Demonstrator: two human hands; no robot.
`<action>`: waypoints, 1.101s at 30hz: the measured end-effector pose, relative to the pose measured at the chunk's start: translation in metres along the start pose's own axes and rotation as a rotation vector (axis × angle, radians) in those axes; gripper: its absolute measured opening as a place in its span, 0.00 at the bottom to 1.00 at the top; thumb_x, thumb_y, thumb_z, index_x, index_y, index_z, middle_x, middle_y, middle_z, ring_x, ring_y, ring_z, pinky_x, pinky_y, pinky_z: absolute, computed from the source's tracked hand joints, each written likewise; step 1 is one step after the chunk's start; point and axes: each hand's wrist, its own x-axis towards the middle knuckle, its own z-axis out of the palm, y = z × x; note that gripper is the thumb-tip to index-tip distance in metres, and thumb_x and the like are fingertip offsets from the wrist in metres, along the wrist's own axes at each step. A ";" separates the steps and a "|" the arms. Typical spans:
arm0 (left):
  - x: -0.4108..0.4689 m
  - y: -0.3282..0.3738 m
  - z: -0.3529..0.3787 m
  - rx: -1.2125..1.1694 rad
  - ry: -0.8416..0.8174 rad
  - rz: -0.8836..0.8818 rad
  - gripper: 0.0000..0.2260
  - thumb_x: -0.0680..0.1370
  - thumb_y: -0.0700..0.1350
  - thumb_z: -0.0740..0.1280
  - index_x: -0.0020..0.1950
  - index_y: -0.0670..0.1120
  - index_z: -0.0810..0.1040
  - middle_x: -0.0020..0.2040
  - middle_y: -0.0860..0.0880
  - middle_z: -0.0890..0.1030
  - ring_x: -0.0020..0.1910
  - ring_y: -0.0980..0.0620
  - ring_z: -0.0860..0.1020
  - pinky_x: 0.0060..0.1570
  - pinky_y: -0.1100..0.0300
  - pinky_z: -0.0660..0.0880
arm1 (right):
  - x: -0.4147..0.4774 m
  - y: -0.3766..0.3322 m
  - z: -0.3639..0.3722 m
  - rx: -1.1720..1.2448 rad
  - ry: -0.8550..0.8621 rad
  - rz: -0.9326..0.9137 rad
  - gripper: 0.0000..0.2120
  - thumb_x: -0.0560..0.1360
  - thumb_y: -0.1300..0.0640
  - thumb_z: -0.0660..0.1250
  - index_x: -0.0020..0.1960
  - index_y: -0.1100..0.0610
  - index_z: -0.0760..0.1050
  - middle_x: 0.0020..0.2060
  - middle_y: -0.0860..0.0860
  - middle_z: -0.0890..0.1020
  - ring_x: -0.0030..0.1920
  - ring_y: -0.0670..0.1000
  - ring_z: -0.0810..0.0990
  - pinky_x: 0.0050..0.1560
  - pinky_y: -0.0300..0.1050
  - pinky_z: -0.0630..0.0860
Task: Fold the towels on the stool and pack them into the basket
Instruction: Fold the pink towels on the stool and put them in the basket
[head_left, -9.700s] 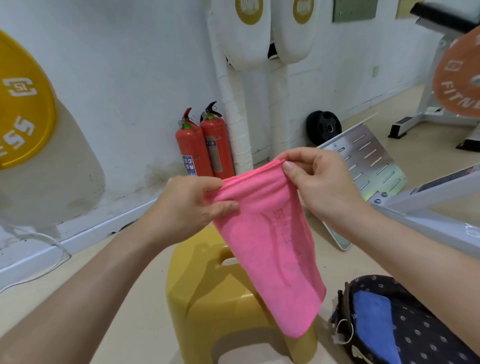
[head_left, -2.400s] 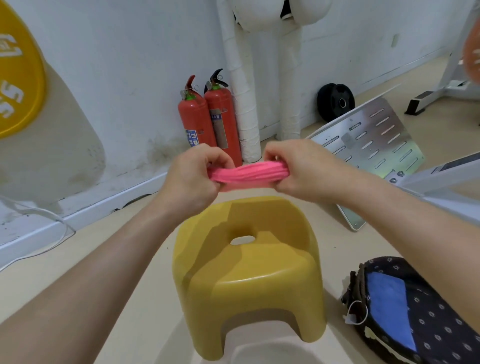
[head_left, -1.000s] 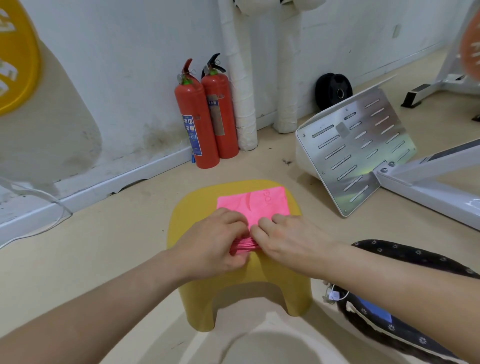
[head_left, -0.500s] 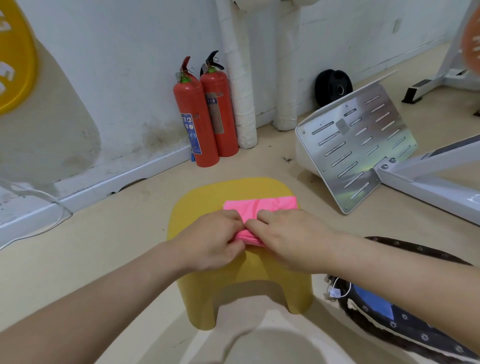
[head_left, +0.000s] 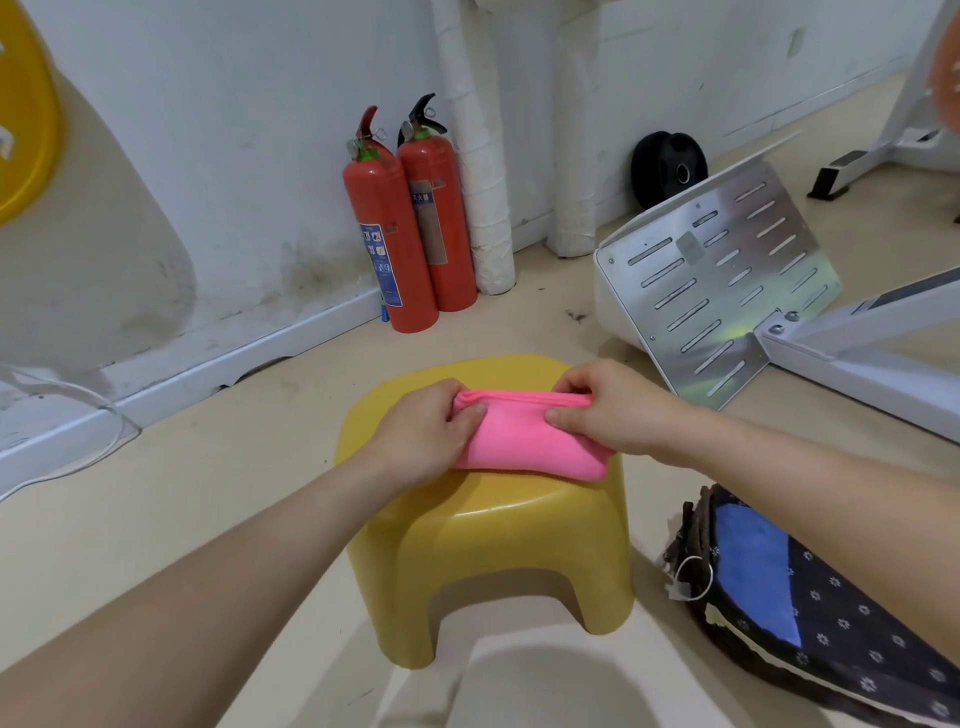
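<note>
A pink towel (head_left: 524, 441), soft and fleecy, lay folded into a thick oblong pad on the seat of a stool (head_left: 493, 525), a squat piece of glossy yellow plastic with rounded corners and arched cut-outs between its legs. The left hand (head_left: 421, 431) held the towel's left end, its grip pinching the layered far edge between thumb and curled fingers. The right hand (head_left: 608, 410) did likewise at the right end, its grip closed on the same stacked edge with the thumb on top. Just beside the stool, to the right on the floor, sat the basket (head_left: 831, 623), lined in dark cloth dotted with small white flowers. Its rim looked braided, though the bare forearm hid much of it. A flat blue towel (head_left: 753, 571) lay inside. The floor (head_left: 208, 493) was smooth and beige, meeting a scuffed white wall (head_left: 249, 130) with a pale skirting board. Two red fire extinguishers (head_left: 410, 234) stood upright against that wall beside pipes (head_left: 480, 156) wrapped in white tape. A slotted, shiny metal plate (head_left: 727, 280) leaned tilted on a white frame, with a black weight disc (head_left: 667, 169) behind it.
</note>
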 end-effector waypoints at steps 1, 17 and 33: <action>0.002 0.000 0.004 0.044 0.024 0.002 0.10 0.80 0.51 0.60 0.46 0.45 0.73 0.42 0.46 0.79 0.46 0.43 0.75 0.39 0.55 0.64 | 0.002 -0.001 0.001 -0.031 0.010 0.008 0.07 0.75 0.53 0.69 0.50 0.55 0.79 0.42 0.51 0.80 0.43 0.51 0.78 0.41 0.43 0.75; 0.017 -0.013 0.018 0.153 -0.088 -0.030 0.15 0.80 0.50 0.58 0.62 0.49 0.77 0.56 0.43 0.74 0.58 0.42 0.72 0.61 0.53 0.69 | 0.004 -0.001 0.009 -0.707 0.329 -0.518 0.06 0.73 0.56 0.64 0.47 0.56 0.76 0.44 0.56 0.74 0.43 0.58 0.75 0.37 0.52 0.76; -0.001 -0.010 0.009 0.291 0.197 0.509 0.08 0.73 0.44 0.61 0.47 0.49 0.78 0.48 0.49 0.76 0.48 0.46 0.73 0.46 0.49 0.73 | -0.010 0.008 -0.001 -0.844 -0.153 -0.471 0.31 0.72 0.49 0.66 0.72 0.55 0.62 0.69 0.53 0.67 0.64 0.57 0.69 0.63 0.51 0.68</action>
